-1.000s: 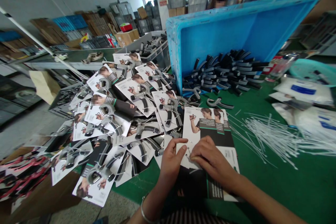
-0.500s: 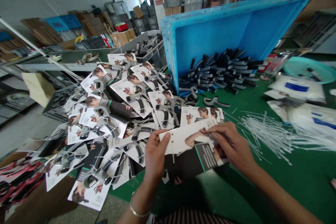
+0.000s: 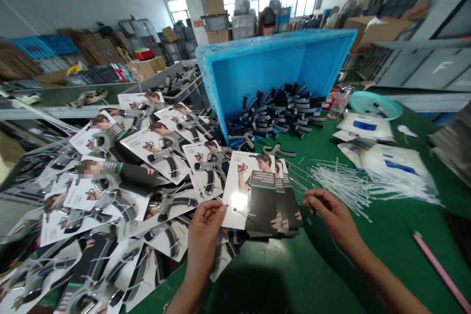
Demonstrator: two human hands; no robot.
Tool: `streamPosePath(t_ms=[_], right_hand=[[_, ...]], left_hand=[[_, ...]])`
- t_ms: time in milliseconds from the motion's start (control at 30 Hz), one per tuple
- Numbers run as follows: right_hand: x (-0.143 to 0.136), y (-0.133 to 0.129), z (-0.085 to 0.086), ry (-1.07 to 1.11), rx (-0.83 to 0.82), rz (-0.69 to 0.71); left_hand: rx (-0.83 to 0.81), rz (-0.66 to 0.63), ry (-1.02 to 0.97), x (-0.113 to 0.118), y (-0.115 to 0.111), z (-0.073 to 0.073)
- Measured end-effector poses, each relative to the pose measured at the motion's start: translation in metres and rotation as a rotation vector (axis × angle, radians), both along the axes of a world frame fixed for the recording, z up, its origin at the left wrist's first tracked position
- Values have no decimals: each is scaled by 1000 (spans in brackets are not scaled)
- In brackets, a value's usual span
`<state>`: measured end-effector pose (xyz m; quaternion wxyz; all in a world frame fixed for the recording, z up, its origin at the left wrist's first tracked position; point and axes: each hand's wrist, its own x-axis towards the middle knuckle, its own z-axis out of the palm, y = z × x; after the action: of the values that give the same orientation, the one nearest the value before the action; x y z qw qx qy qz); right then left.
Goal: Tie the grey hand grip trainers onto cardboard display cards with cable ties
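My left hand (image 3: 205, 228) pinches the lower left edge of a printed backing card (image 3: 241, 196), white and black with a green line. A thin white cable tie (image 3: 246, 213) pokes through a hole in it. The card overlaps a fanned stack of similar cards (image 3: 289, 203) on its right. Just right of that stack, my right hand (image 3: 331, 216) is apart from the cards, thumb and fingers drawn together; whatever they hold, if anything, is too small to make out. Beyond the cards lies a single hand grip strengthener (image 3: 278, 150). Loose white cable ties (image 3: 342, 184) are spread past my right hand.
On the left, carded hand grips (image 3: 165, 152) form a heap. A tilted blue crate (image 3: 257, 66) spills black-and-grey grips (image 3: 283, 108) onto the green table (image 3: 272, 267). Plastic bags (image 3: 397, 167), a turquoise plate (image 3: 393, 105) and a pink strip (image 3: 441, 267) are right. Someone's head (image 3: 267, 19) shows behind the crate.
The card, earlier tilted between both hands, now stands straight over the stack in my left hand. My right hand has let go of it and moved right. The view has turned rightward.
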<state>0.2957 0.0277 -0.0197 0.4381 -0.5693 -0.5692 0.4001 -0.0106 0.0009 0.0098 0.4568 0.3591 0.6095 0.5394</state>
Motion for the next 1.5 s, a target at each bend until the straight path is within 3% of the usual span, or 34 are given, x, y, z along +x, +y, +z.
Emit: streamPosePath(t_ms=[133, 300, 433, 533, 667, 767, 833, 900, 933, 1033, 1100, 1200, 1333, 1400, 1500], right_hand=[[2, 73, 9, -494, 194, 51], [-4, 174, 2, -754, 180, 73], [-11, 212, -8, -860, 83, 50], [-3, 219, 1, -845, 51, 31], [29, 199, 35, -688, -13, -12], [36, 149, 63, -468, -73, 48], [17, 101, 76, -283, -120, 157], [-18, 52, 83, 320, -287, 306], [-39, 32, 85, 514, -368, 366], [-94, -3, 87, 816, -544, 485], [-112, -6, 87, 831, -583, 583], [-110, 1, 86, 648, -581, 682], [-86, 9, 80, 566, -527, 479], [-76, 13, 78, 571, -482, 383], [-71, 23, 76, 492, -399, 351]], left_hand=[[-29, -167, 139, 10, -4, -5], [-22, -236, 281, 13, -11, -11], [-50, -286, 378, 14, -4, -4], [-74, -297, 487, 5, 1, 6], [46, 2, 544, -21, 1, 23], [74, 13, 467, -25, 3, 32], [116, -112, 380, -13, 8, 36], [200, -247, 324, 6, 14, 39], [234, -297, 324, 15, 16, 41], [271, -338, 402, 29, 19, 44], [270, -309, 476, 24, 19, 44], [242, -333, 574, 3, 19, 45], [255, -425, 759, -20, 35, 45], [275, -494, 845, -23, 53, 46], [285, -625, 924, -18, 84, 45]])
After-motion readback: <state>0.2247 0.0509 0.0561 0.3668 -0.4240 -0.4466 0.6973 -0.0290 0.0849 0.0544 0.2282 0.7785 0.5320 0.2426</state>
